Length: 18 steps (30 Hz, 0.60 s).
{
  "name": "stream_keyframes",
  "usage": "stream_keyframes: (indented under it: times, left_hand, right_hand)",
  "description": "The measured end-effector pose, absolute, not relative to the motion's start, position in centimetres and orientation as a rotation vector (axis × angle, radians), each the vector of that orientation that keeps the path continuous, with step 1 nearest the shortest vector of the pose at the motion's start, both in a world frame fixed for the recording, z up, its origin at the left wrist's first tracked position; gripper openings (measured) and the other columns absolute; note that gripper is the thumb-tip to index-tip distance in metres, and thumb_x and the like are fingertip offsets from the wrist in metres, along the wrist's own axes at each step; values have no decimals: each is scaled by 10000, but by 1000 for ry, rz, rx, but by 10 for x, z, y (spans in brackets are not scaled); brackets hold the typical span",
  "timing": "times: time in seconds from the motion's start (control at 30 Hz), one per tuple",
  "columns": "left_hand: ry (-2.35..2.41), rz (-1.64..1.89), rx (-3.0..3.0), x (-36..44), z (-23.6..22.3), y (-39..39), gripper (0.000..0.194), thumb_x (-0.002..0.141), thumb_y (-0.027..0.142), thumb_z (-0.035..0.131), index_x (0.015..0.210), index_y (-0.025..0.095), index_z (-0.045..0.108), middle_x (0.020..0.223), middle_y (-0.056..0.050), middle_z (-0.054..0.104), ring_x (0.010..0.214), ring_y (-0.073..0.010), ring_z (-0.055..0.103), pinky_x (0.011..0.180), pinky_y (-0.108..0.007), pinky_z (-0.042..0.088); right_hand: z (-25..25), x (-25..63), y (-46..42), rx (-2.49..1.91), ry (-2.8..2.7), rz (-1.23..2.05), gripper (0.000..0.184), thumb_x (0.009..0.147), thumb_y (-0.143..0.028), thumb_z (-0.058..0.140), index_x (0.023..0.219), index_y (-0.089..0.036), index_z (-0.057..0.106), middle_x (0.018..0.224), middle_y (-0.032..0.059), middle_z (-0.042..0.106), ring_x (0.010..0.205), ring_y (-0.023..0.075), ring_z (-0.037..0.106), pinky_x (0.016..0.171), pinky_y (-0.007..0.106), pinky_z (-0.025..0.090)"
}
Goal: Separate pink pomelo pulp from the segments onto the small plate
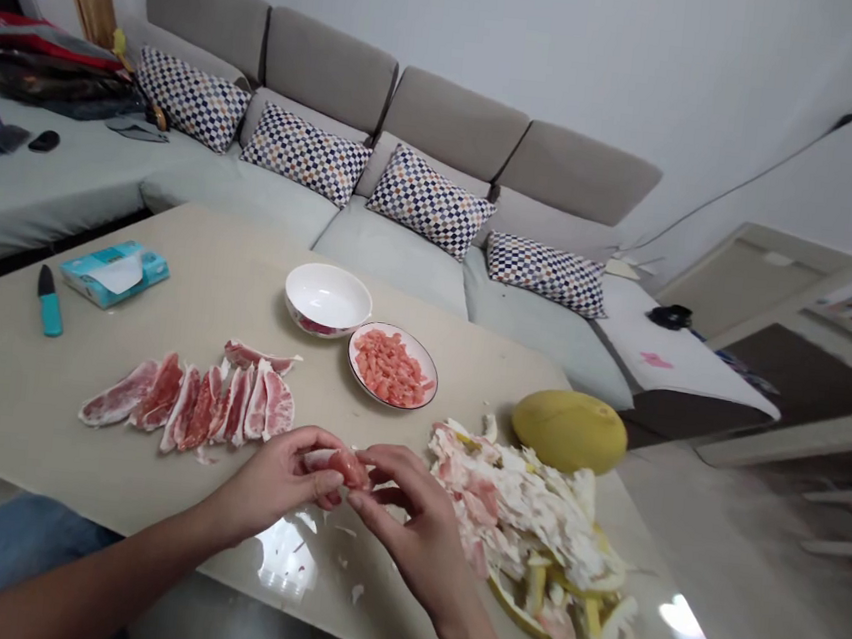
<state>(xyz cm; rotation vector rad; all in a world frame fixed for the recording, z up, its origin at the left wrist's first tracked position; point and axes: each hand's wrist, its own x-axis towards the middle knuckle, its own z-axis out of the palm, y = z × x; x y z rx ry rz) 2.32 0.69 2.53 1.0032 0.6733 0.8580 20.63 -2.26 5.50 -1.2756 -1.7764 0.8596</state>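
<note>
Both hands meet over the near edge of the beige table (27, 392) around one pink pomelo segment (343, 465). My left hand (282, 481) grips it from the left with fingers curled. My right hand (417, 530) pinches its right end. A row of several unpeeled pomelo segments (192, 400) lies to the left of my hands. Just right of them sits a heap of peel and white pith (527, 520). Beyond, a plate (392, 366) holds peeled pink flesh, beside a white bowl (327, 299).
A whole yellow-green pomelo (570, 431) rests near the table's right edge. A teal-handled knife (49, 300) and a tissue pack (115, 273) lie at the far left. A grey sofa (395, 246) with checked cushions runs behind the table.
</note>
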Motion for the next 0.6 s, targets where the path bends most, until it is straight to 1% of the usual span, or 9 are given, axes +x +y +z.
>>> stream_keyframes:
  times: [0.07,0.13,0.27,0.33,0.43,0.6]
  left_hand:
    - [709,875,1053,23,27,7,155,784,251,683,902,161,639,872,-77,705,839,-215,660,732,-303,498]
    - [754,881,1096,23,31,6,153,769,231,690,897,160,644,834,-55,694,842,-215,651,757,-308,487]
    - [826,877,1173,23,34,3,146,751,209,694,881,156,658,852,-44,683,866,-213,628,763,-301,469]
    - [836,871,1185,23,34,3,134,752,214,695,865,150,662,835,-42,681,825,-196,618,739,-291,464]
    - [789,852,1138,23,29,3,151,767,247,696,874,145,664,807,-38,679,759,-171,609,721,-290,471]
    - [719,832,1024,22,22,4,226,767,312,720,924,158,668,847,-34,677,786,-170,633,763,-317,508]
  right_hand:
    - [57,206,-24,-1292,-1758,862,246,801,-293,706,1039,-237,678,1006,66,647,788,165,644,646,279,592]
    - [59,205,-25,-1312,-1739,873,206,800,-295,705,995,-229,689,971,60,659,779,163,650,649,273,592]
    - [62,205,-27,-1338,-1699,909,153,791,-277,712,933,-219,702,915,49,673,769,164,662,637,252,583]
    - [62,206,-27,-1348,-1689,922,145,795,-277,708,927,-218,709,912,53,679,777,170,666,631,248,578]
    - [62,207,-27,-1369,-1682,975,138,819,-289,684,929,-218,728,920,66,691,794,181,671,622,251,567]
    - [62,209,-26,-1392,-1648,1020,181,818,-325,686,938,-205,748,892,79,697,754,187,670,591,264,554]
